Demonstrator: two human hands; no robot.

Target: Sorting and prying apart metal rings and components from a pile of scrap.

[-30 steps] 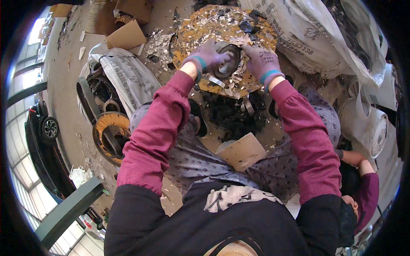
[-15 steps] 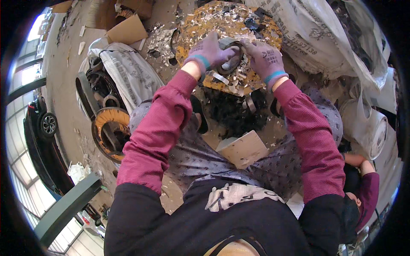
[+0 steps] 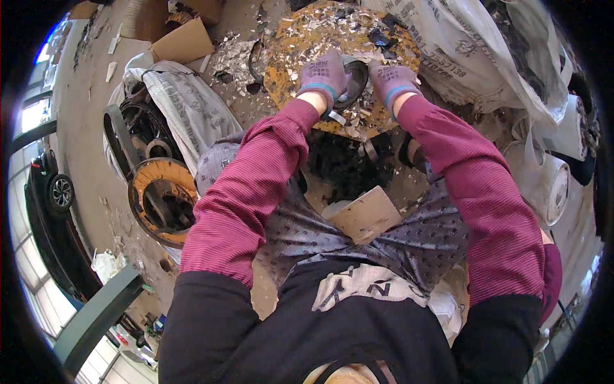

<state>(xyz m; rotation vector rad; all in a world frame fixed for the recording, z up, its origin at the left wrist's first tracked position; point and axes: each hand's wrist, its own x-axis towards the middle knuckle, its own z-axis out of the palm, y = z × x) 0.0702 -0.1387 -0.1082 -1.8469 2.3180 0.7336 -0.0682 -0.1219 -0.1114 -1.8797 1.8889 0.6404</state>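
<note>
A dark, round, ring-like part (image 3: 353, 86) with a pale grey inner face is held tilted above an octagonal, yellow-brown worktop (image 3: 284, 70). My left hand (image 3: 323, 77), in a purple glove with a teal cuff, closes on its left side. At its upper right edge is my right hand (image 3: 393, 83), gloved alike, with fingers curled in; its fingertips are largely hidden. White chips and flakes litter the worktop. Just below the ring lies a short pale strip (image 3: 337, 118).
Black shredded scrap (image 3: 352, 166) heaps under the worktop. A cardboard-coloured board (image 3: 368, 216) rests between my legs. To the left are an orange-rimmed ring (image 3: 144, 208) and an open white sack (image 3: 192, 96); large white sacks (image 3: 441, 45) stand right. Another person's sleeve (image 3: 551, 275) shows at right.
Both my hands have drawn into tighter grips, and the left has shifted right along the ring. The ring has tilted, showing more dark surface. The other person is now mostly hidden behind my right arm.
</note>
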